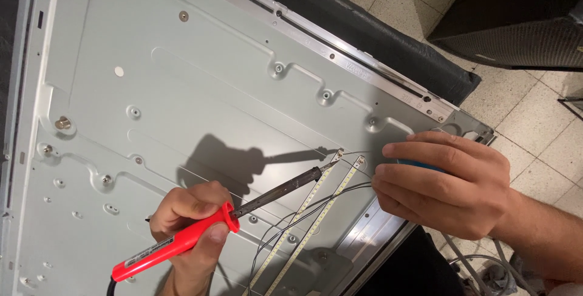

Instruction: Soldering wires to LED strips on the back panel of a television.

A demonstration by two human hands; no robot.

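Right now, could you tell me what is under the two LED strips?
The LED strips lie on the grey metal panel, with thin black wires crossing there. Whether the wires pass over or under them is unclear. Their lower ends run out of frame.

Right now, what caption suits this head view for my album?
Left hand holds a red-handled soldering iron to an LED strip; right hand steadies thin wires.

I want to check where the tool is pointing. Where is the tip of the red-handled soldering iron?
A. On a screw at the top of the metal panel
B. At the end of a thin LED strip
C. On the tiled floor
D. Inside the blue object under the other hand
B: the left hand holds the soldering iron, and its tip meets the end of an LED strip on the metal panel.
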